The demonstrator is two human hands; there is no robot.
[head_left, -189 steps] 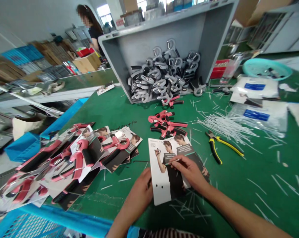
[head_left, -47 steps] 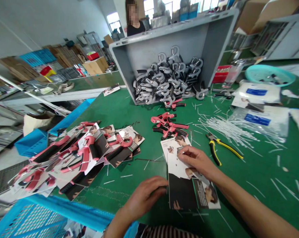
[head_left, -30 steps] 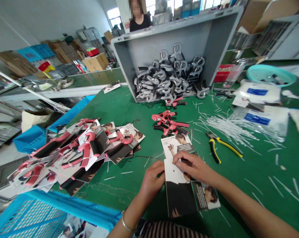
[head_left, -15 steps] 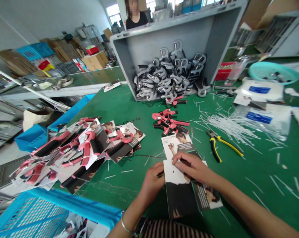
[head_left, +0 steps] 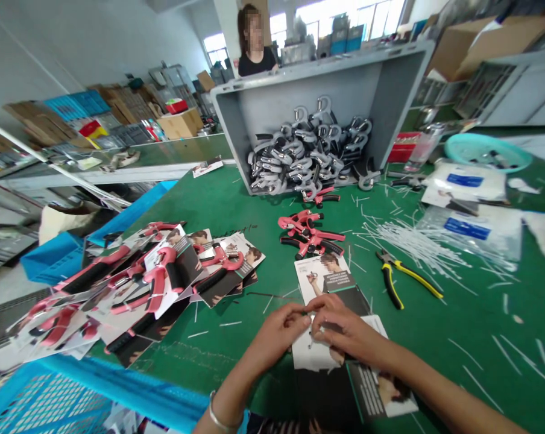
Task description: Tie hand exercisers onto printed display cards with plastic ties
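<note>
A folded packaging card (head_left: 315,355), white above and black below, lies just in front of me. My left hand (head_left: 279,331) pinches its upper edge from the left. My right hand (head_left: 349,331) has its fingers curled over the same top edge, and the fingertips of both hands nearly meet there. A small dark hole shows in the white part under the fingers. Another printed card (head_left: 320,277) lies behind the hands, and a third card (head_left: 383,389) is partly under the right wrist. Several pink and black hand grip strengtheners (head_left: 311,235) rest beyond them.
To the left are carded pink grips (head_left: 161,271) in a pile, above a blue basket (head_left: 50,392). A grey crate (head_left: 358,78) of grey grips stands behind. On the right lie yellow-handled pliers (head_left: 392,277), white cable ties (head_left: 412,241) and plastic bags (head_left: 475,226). A person (head_left: 257,57) is beyond the crate.
My left hand has moved from the card's left side up to its top edge. My right fingers have curled in toward the left fingertips. The camera view has tilted up slightly.
</note>
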